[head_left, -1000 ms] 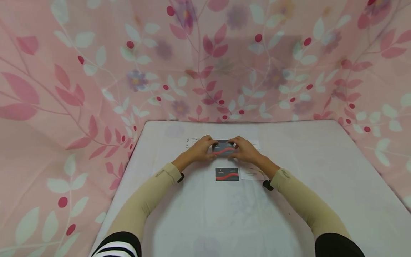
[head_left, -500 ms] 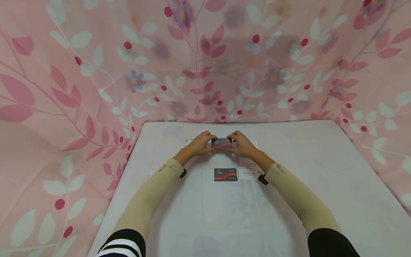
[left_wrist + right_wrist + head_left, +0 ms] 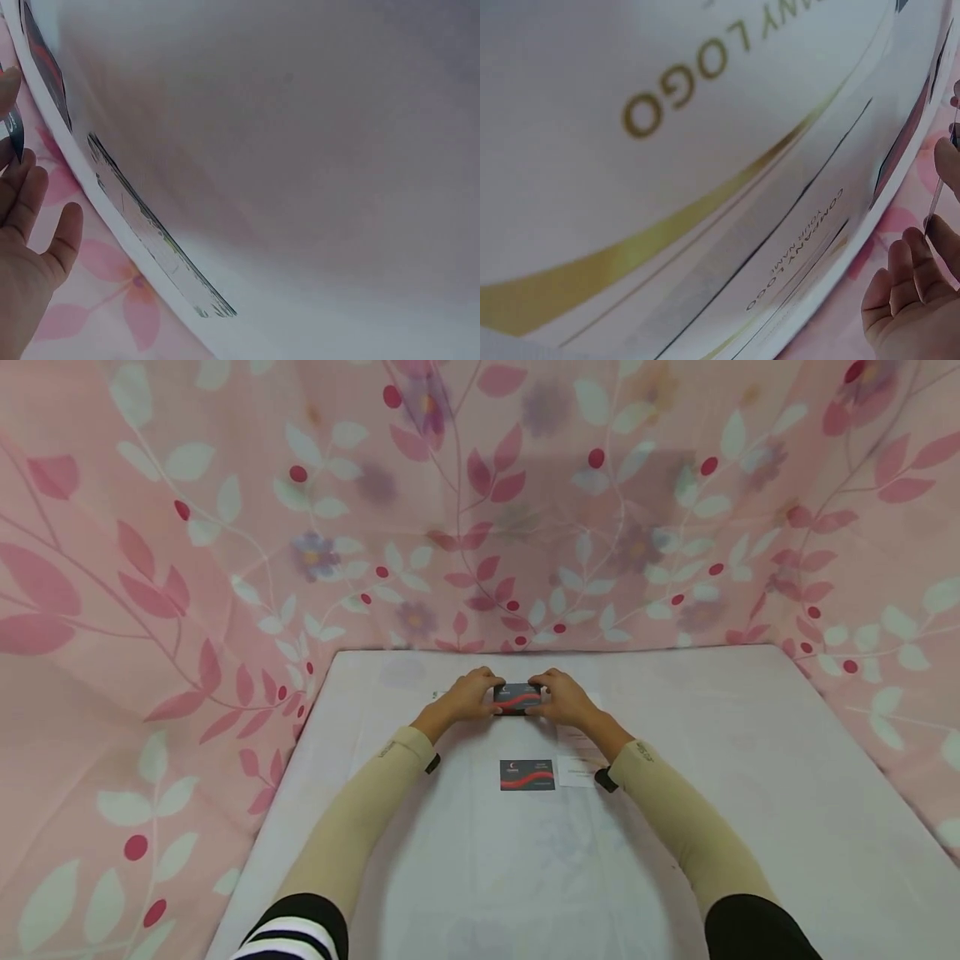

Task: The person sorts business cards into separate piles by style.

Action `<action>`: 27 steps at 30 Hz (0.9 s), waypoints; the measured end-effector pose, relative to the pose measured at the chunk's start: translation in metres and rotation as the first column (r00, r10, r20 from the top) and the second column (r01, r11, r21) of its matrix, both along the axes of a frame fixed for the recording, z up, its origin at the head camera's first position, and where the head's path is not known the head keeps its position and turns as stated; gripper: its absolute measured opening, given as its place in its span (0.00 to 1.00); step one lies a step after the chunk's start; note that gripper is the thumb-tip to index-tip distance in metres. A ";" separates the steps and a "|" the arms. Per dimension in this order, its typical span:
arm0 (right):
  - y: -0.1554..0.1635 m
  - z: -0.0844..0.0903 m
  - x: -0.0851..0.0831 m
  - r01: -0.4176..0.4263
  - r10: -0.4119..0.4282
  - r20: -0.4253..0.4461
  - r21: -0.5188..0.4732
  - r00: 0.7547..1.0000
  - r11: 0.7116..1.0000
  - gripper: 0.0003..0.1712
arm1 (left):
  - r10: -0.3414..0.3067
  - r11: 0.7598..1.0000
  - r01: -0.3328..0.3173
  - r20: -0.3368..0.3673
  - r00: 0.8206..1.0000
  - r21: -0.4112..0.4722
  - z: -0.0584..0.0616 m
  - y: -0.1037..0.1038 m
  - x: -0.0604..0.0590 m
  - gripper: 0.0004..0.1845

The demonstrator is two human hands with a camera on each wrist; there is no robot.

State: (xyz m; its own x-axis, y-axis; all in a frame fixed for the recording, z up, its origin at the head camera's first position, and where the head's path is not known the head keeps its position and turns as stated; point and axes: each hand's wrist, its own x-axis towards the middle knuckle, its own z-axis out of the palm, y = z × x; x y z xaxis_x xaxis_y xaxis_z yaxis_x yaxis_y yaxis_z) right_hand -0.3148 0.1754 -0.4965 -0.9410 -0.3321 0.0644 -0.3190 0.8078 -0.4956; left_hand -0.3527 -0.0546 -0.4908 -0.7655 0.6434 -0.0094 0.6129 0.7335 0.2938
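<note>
Both hands, left [image 3: 463, 697] and right [image 3: 564, 699], pinch the short ends of a card [image 3: 517, 697], dark grey with a red wave, near the table's [image 3: 750, 760] far edge; a matching second card [image 3: 527, 774] lies nearer.

Two bare hands, left [image 3: 463, 697] and right [image 3: 567, 697], extend from close-fitting beige arm sleeves [image 3: 360, 814] that run from wrist to above the elbow, each printed with a small dark mark near the cuff. A black strap or tab [image 3: 432, 764] shows under each wrist. Above the left arm sleeve sits a black-and-white striped shirt sleeve [image 3: 288, 932]; above the right, the shirt sleeve [image 3: 753, 931] looks plain black.
</note>
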 end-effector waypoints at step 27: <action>-0.006 -0.005 -0.004 -0.012 0.010 0.048 0.034 0.999 0.999 0.33 | 0.060 0.994 -0.052 0.074 0.995 -0.100 -0.009 0.012 -0.005 0.29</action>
State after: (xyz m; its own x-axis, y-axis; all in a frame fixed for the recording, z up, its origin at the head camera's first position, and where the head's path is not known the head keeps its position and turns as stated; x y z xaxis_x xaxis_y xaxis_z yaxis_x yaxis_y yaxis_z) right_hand -0.3187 0.1698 -0.5013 -0.9391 -0.3435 0.0077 -0.3043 0.8210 -0.4831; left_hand -0.3574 -0.0428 -0.5001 -0.7949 0.5926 -0.1306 0.5484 0.7937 0.2634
